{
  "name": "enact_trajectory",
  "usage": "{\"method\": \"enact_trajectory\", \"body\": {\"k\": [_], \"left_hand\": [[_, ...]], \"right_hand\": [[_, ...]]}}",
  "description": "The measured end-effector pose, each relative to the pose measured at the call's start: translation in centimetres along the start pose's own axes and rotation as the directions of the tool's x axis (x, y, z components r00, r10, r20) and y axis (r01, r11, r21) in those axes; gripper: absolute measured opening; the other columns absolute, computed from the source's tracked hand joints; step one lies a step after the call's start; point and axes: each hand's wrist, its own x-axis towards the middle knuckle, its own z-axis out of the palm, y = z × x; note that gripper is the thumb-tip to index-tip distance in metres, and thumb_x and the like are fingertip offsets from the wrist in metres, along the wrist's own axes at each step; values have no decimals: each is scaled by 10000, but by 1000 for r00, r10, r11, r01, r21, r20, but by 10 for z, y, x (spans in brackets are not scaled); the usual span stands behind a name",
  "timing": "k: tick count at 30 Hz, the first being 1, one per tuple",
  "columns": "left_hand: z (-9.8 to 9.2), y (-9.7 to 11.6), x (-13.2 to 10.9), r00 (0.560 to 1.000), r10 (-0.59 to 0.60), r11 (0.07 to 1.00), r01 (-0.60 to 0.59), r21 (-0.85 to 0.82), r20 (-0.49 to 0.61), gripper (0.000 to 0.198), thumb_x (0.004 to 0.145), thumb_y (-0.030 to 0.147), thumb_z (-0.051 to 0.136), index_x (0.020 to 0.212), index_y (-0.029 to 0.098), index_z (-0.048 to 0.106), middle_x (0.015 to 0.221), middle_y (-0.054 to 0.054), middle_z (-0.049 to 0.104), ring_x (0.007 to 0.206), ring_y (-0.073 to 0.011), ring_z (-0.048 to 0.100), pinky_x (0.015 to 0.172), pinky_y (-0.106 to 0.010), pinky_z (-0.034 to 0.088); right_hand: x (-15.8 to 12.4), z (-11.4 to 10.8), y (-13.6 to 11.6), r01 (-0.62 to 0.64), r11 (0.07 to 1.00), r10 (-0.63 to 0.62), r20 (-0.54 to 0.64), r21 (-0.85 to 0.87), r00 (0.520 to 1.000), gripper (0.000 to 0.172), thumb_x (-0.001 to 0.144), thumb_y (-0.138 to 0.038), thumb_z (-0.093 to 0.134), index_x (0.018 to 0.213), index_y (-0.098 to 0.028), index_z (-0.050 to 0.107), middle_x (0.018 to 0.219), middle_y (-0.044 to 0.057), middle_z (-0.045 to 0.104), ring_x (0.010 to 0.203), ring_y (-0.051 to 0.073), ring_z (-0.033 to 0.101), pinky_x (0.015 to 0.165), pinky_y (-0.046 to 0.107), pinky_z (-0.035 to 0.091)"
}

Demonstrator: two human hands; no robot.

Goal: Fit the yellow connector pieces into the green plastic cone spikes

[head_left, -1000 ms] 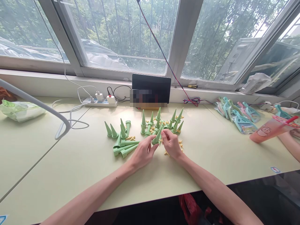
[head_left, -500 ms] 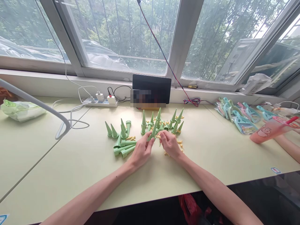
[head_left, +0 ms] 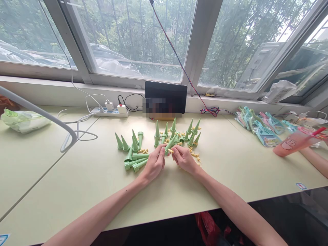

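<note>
My left hand (head_left: pixel 155 159) is closed round a green plastic watering spike (head_left: pixel 170 145), tilted with its tip up and to the right. A small yellow valve (head_left: pixel 170 151) sticks out at the spike's side, and my right hand (head_left: pixel 185 158) pinches at it with its fingertips. Left of my hands, several green spikes (head_left: pixel 139 163) lie on their sides while others (head_left: pixel 118 141) stand point up. Behind my hands, more upright spikes (head_left: pixel 156 133) bear yellow valves. Loose yellow valves (head_left: pixel 195 154) are scattered beside my right hand, partly hidden by it.
A dark-screened tablet (head_left: pixel 166 97) leans by the window, near a power strip (head_left: pixel 110 112). A grey curved tube (head_left: pixel 46 108) crosses the left. At right are bagged dustpan-like sets (head_left: pixel 268 134) and a pink drink cup (head_left: pixel 289 142), with another person's arm (head_left: pixel 314 160) by it.
The spike in my left hand has tipped from nearly upright to the right. The yellow valve has come from my right fingers, apart from the spike's side, to against it.
</note>
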Motion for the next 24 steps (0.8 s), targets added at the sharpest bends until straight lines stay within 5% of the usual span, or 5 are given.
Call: {"method": "enact_trajectory", "body": {"k": [8,24], "left_hand": [[-1,5,-1,1000,-7,999,7,-33,3,482,996,529,346,1219,161,564,467,77,452,401,-115,421,493,-247,387],[-3,7,-2,995,83,970,-93,226,56,532,876,523,575,1258,161,496,568,82,434,492,-106,419,496,-222,331]], "right_hand": [[0,1,4,-10,1000,10,-10,30,1000,439,1016,-463,420,681,-194,512,520,-35,451,471,113,411,497,253,350],[0,2,8,-17,1000,17,25,21,1000,433,996,-475,433,653,-214,386,518,-47,393,476,108,348,470,254,286]]}}
